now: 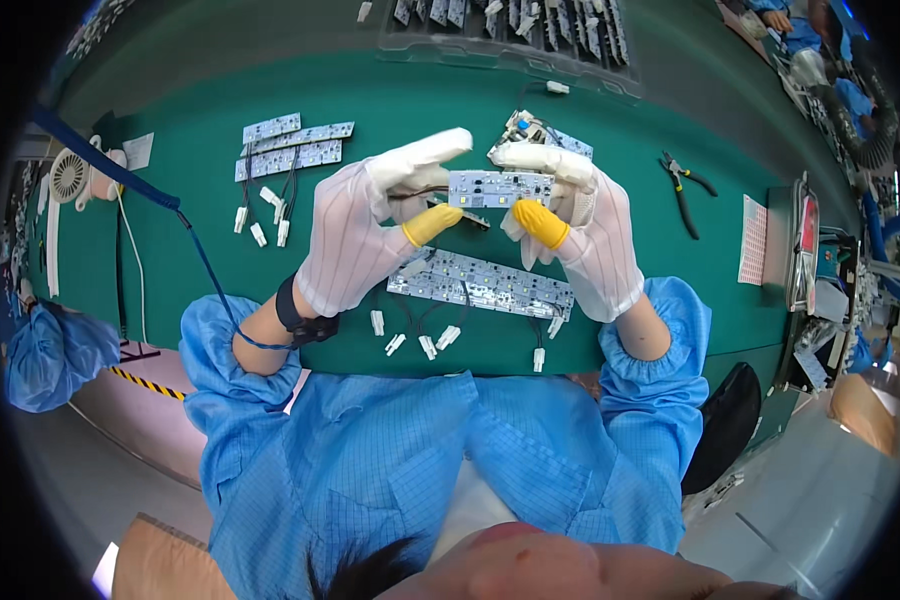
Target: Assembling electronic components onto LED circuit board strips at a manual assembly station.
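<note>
Between my hands is a small white LED circuit board (500, 188), its component side facing up. My right hand (595, 225) pinches its right part, with the yellow-covered thumb at the lower edge. My left hand (355, 230) is closed at the board's left end, thumb at the lower corner and index finger stretched away; dark wires run between its fingers. Both hands wear white striped gloves with yellow thumb covers. Below the hands lies a row of LED boards (480, 285) with wires and white connectors. Part of another small piece, just under the held board, is mostly hidden.
More wired LED boards (290, 158) lie at left, and another wired assembly (525, 130) sits behind my right hand. Pliers (685, 190) rest at right. A clear tray (510, 50) of boards stands at the back. A blue coiled cord (205, 255) runs to my left wrist strap.
</note>
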The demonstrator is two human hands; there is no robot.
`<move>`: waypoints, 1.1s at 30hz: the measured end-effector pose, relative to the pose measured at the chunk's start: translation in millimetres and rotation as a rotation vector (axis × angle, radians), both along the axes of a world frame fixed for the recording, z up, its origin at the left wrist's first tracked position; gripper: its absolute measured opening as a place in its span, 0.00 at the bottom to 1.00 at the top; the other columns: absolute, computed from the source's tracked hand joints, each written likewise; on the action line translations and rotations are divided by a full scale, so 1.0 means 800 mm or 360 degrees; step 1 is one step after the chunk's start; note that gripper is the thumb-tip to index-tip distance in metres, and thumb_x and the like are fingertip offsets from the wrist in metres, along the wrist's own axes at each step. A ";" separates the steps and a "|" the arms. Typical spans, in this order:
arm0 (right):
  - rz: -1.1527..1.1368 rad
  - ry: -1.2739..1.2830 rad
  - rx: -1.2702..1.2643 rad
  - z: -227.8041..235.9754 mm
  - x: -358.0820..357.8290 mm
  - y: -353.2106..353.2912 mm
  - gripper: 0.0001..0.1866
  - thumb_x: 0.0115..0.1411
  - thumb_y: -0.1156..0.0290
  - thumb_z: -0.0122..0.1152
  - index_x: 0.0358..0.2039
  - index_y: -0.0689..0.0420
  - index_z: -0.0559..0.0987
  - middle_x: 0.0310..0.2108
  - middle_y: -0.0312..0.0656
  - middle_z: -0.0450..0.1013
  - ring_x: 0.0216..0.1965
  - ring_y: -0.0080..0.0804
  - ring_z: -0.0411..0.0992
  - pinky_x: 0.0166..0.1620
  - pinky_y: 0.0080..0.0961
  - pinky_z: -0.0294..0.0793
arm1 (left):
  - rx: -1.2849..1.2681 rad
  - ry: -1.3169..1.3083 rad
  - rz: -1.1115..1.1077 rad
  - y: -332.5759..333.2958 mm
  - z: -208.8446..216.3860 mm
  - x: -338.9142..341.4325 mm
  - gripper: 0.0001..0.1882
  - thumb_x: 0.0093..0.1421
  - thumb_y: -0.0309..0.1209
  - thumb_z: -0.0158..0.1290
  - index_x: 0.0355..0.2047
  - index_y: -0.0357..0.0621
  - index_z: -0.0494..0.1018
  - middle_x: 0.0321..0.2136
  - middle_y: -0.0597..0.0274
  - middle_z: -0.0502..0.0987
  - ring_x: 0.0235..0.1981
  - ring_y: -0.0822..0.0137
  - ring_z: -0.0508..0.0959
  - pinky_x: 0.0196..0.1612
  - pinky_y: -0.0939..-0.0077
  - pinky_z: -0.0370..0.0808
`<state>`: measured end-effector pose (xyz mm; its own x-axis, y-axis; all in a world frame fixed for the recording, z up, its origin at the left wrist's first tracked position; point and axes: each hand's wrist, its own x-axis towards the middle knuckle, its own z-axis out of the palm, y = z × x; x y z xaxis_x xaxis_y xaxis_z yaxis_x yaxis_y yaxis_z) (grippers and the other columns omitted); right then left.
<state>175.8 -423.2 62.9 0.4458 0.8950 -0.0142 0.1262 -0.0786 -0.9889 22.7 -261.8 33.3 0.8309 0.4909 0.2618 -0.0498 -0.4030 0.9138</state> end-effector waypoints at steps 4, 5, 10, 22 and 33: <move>-0.0081 0.0341 -0.0144 -0.001 -0.002 -0.002 0.22 0.58 0.63 0.62 0.49 0.62 0.74 0.22 0.40 0.75 0.16 0.19 0.69 0.18 0.12 0.65 | 0.0715 -0.0066 -0.0181 0.009 0.000 -0.001 0.29 0.45 0.34 0.66 0.49 0.43 0.74 0.33 0.60 0.79 0.29 0.68 0.77 0.35 0.76 0.74; -0.0037 0.0338 -0.0153 0.001 -0.003 -0.003 0.22 0.58 0.63 0.62 0.49 0.63 0.73 0.22 0.40 0.75 0.16 0.19 0.69 0.18 0.11 0.65 | 0.0715 -0.0076 -0.0123 0.007 -0.001 -0.002 0.28 0.45 0.34 0.66 0.49 0.43 0.74 0.31 0.61 0.78 0.27 0.68 0.76 0.34 0.77 0.74; 0.0023 0.0170 0.0092 -0.001 -0.007 -0.001 0.22 0.58 0.63 0.62 0.49 0.63 0.74 0.25 0.42 0.75 0.16 0.20 0.70 0.19 0.11 0.67 | 0.0576 -0.0148 -0.0112 0.009 -0.002 -0.006 0.28 0.47 0.39 0.64 0.48 0.43 0.74 0.28 0.64 0.79 0.25 0.68 0.77 0.32 0.78 0.74; 0.0069 0.0284 0.0015 0.002 -0.001 -0.012 0.25 0.59 0.61 0.61 0.52 0.64 0.71 0.26 0.42 0.75 0.17 0.19 0.70 0.18 0.11 0.66 | 0.0514 -0.0044 -0.0049 0.007 0.005 -0.004 0.24 0.46 0.40 0.65 0.41 0.41 0.76 0.31 0.63 0.82 0.27 0.70 0.80 0.30 0.80 0.75; 0.0036 0.0122 0.0134 0.002 -0.001 -0.012 0.27 0.57 0.61 0.64 0.52 0.64 0.72 0.29 0.44 0.77 0.17 0.18 0.70 0.19 0.11 0.65 | 0.0581 0.0045 0.0082 0.006 0.010 -0.004 0.25 0.43 0.40 0.67 0.43 0.48 0.79 0.27 0.64 0.81 0.26 0.71 0.78 0.32 0.80 0.74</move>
